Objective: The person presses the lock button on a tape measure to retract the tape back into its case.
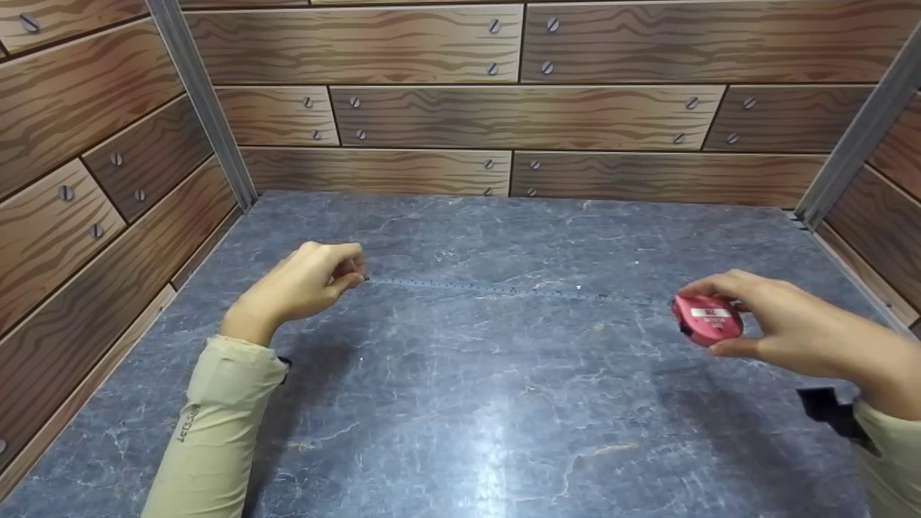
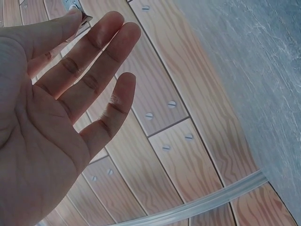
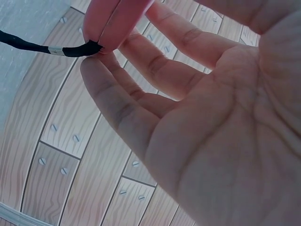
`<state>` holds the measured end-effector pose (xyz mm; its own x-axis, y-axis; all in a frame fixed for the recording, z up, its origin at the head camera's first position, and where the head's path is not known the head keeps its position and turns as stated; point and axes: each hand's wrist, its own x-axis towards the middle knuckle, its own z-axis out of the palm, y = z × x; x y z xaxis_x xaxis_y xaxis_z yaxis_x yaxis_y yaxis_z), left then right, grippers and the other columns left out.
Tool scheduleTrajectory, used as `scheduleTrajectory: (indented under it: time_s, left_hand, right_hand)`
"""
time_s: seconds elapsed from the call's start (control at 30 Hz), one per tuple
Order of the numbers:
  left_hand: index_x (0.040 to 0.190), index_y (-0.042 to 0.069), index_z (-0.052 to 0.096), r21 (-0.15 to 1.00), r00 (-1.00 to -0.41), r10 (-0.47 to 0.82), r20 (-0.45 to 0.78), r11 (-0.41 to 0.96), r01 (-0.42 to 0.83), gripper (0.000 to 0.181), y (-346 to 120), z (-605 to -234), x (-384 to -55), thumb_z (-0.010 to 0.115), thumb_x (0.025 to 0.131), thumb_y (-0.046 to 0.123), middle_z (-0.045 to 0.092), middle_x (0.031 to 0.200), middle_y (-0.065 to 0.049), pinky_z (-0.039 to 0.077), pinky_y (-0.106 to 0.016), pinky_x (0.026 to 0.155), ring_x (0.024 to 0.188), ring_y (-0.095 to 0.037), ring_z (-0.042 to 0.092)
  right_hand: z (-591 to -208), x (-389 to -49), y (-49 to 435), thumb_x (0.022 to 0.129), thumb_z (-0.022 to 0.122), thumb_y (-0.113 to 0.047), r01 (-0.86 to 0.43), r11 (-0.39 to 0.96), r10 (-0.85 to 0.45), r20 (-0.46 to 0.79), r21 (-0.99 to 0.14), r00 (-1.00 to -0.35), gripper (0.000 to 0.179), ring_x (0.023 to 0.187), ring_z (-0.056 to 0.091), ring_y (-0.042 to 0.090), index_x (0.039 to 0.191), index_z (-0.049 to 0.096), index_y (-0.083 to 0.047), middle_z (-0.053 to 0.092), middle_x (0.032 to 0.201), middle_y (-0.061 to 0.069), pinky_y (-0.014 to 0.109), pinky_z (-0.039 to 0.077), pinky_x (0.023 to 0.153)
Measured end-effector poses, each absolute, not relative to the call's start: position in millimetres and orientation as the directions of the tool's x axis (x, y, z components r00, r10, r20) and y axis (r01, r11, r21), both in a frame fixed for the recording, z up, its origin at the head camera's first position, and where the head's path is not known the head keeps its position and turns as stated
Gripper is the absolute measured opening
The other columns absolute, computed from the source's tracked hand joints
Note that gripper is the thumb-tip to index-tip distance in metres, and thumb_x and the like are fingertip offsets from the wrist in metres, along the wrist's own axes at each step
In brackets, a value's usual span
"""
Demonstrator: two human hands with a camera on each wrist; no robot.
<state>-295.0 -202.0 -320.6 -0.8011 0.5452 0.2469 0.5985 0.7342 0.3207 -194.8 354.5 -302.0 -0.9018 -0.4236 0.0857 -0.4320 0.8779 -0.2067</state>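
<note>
A pink-red tape measure [image 1: 709, 321] with a white label is gripped between the thumb and fingers of my right hand [image 1: 784, 324]. Its thin blade [image 1: 514, 290] runs out to the left above the table. At the far end, my left hand [image 1: 309, 280] pinches the metal tip between thumb and index finger. The left wrist view shows that tip [image 2: 75, 8] at the thumb, the other fingers loosely spread. In the right wrist view, a black strap [image 3: 70, 50] hangs from the pink case [image 3: 113, 23].
A dark blue marbled tabletop [image 1: 432, 374] lies beneath both hands. Wood-plank-patterned panels [image 1: 424, 115] stand behind it and along both sides. Grey metal posts [image 1: 209, 108] mark the back corners.
</note>
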Motion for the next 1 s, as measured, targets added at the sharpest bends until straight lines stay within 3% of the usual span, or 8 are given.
scheduleTrajectory:
  time_s: [0.37,1.0]
  left_hand:
    - [0.1,0.009,0.07,0.328,-0.804,0.548,0.232,0.734,0.595,0.004,-200.2,-321.8,-295.8,0.069,0.104,0.009,0.076,0.089,-0.004,0.053,-0.038,0.073,0.074,-0.014,0.062]
    - [0.104,0.01,0.072,0.32,-0.799,0.556,0.229,0.732,0.602,0.004,-196.6,-322.3,-294.9,0.069,0.104,0.01,0.076,0.088,-0.002,0.055,-0.04,0.072,0.073,-0.014,0.064]
  right_hand:
    - [-305.8,-193.7,354.0,0.079,0.095,-0.015,-0.509,0.841,-0.48,0.183,-0.184,-0.858,0.067,0.105,0.06,0.0,0.138,0.065,-0.009,0.071,0.125,0.005,0.027,0.057,0.083]
    - [-306.3,-196.5,351.3,0.08,0.095,-0.015,-0.507,0.842,-0.48,0.172,-0.185,-0.86,0.066,0.108,0.063,0.008,0.139,0.066,-0.012,0.071,0.126,0.004,0.029,0.057,0.086]
